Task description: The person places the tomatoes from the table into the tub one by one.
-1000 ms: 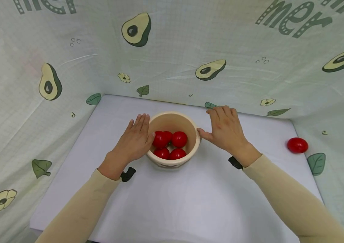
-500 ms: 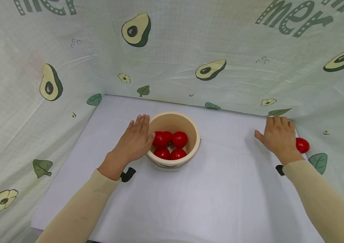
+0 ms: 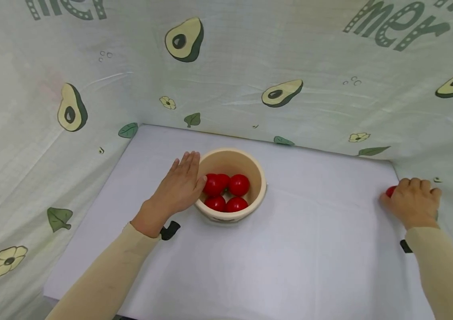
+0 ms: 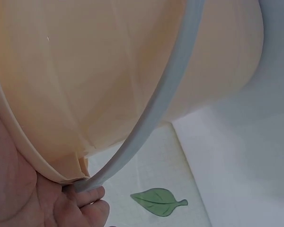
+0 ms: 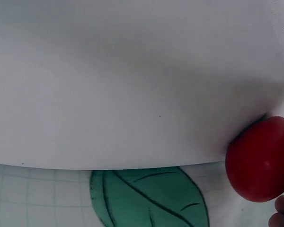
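Note:
A cream bucket [image 3: 255,200] with a grey handle [image 4: 165,90] stands mid-table and holds several red tomatoes [image 3: 239,185]. Against its left rim rests my left hand [image 3: 176,186], fingers extended and thumb at the edge. The left wrist view shows those fingers beside the handle's joint. At the table's right edge, my right hand [image 3: 414,202] grips a single tomato [image 5: 262,161], thumb on the left side and fingers over the top. Most of that tomato is hidden under the hand in the head view; two fingertips show beside it in the right wrist view.
A white tabletop [image 3: 290,258] lies under everything. Cloth printed with avocados and leaves [image 3: 226,66] rises behind it and on both sides. The right hand works close to the cloth on the right.
My right hand has left the bucket's right side, moved right across the table and taken hold of the lone tomato. The left hand stays at the bucket. The head view has shifted slightly.

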Tool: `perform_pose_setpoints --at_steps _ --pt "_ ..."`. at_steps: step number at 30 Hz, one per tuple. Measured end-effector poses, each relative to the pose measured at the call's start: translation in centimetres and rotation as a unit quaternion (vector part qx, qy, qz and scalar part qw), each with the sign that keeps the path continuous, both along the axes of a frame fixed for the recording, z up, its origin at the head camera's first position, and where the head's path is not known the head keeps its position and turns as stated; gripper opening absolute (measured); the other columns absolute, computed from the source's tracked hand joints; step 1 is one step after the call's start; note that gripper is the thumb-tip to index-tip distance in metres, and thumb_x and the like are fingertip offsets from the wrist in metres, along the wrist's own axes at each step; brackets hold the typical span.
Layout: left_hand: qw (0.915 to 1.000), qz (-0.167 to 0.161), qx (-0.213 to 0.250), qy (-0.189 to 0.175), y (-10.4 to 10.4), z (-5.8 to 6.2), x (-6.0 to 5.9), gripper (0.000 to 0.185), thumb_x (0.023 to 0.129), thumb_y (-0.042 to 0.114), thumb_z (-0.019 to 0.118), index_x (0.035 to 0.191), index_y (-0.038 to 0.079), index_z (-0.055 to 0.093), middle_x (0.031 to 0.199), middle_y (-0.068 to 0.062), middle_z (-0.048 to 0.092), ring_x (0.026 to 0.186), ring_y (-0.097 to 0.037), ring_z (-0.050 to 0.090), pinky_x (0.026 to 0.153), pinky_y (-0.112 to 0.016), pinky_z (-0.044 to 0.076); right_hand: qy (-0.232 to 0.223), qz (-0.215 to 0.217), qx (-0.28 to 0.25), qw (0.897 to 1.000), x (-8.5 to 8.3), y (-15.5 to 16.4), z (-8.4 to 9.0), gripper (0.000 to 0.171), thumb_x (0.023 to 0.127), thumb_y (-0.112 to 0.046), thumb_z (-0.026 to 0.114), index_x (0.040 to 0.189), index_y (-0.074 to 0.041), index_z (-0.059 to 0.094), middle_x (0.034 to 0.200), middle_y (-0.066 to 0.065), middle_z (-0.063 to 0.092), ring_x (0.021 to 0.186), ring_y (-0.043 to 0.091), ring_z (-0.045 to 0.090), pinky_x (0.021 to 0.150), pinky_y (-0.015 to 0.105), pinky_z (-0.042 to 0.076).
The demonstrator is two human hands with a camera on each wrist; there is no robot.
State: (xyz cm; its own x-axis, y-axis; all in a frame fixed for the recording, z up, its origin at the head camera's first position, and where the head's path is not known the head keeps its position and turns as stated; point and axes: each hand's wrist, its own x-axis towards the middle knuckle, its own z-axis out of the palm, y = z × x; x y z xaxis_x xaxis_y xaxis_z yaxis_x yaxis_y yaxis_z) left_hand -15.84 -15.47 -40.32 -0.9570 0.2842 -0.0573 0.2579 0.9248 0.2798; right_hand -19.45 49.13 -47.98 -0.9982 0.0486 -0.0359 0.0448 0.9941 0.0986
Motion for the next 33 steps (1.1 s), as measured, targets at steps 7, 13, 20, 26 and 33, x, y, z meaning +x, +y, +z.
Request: perform_pose_setpoints --at_steps 7,13,20,26,33 --pt "1.0 -0.001 -0.002 -0.001 0.1 0.1 0.0 0.074 0.111 0.037 0.038 0.166 -0.007 0.014 0.174 -0.023 0.019 0.164 -0.039 0.012 0.133 -0.054 0.01 -0.006 -0.034 -0.014 0.999 0.5 1.1 -1.0 0.068 0.099 -0.043 0.061 0.096 0.022 0.043 0.094 0.041 0.043 0.092 0.057 0.034 0.072 0.069 0.034" --pt "1.0 0.003 -0.005 -0.002 0.1 -0.1 -0.1 0.074 0.111 0.038 0.037 0.166 -0.006 0.014 0.174 -0.023 0.02 0.164 -0.039 0.012 0.133 -0.053 0.01 -0.028 -0.07 -0.014 0.997 0.5 0.9 -1.3 0.082 0.1 -0.055 0.058 0.097 0.026 0.043 0.094 0.044 0.042 0.091 0.058 0.035 0.076 0.071 0.032" --pt "1.0 0.003 0.001 -0.001 0.1 0.0 0.0 0.074 0.111 0.037 0.038 0.166 -0.006 0.015 0.174 -0.023 0.021 0.164 -0.039 0.013 0.133 -0.053 0.011 -0.026 -0.091 -0.016 0.995 0.4 0.2 -1.7 0.095 0.099 -0.06 0.057 0.107 0.033 0.037 0.098 0.049 0.039 0.094 0.062 0.034 0.083 0.075 0.033" --pt "1.0 -0.002 0.0 0.005 0.1 0.0 0.0 0.074 0.111 0.038 0.039 0.166 -0.007 0.015 0.174 -0.023 0.021 0.164 -0.039 0.013 0.133 -0.053 0.011 0.005 -0.058 -0.043 0.997 -0.1 -2.8 -1.2 0.087 0.099 -0.056 0.057 0.105 0.029 0.036 0.097 0.046 0.038 0.094 0.061 0.033 0.078 0.073 0.031" --pt "0.9999 -0.006 -0.003 0.01 0.0 0.0 0.0 0.074 0.111 0.037 0.038 0.165 -0.007 0.015 0.174 -0.023 0.021 0.163 -0.04 0.014 0.133 -0.054 0.012 0.055 0.011 -0.034 0.998 -1.4 -8.3 -0.5 0.077 0.096 -0.051 0.062 0.101 0.023 0.04 0.098 0.042 0.042 0.096 0.058 0.037 0.08 0.07 0.034"
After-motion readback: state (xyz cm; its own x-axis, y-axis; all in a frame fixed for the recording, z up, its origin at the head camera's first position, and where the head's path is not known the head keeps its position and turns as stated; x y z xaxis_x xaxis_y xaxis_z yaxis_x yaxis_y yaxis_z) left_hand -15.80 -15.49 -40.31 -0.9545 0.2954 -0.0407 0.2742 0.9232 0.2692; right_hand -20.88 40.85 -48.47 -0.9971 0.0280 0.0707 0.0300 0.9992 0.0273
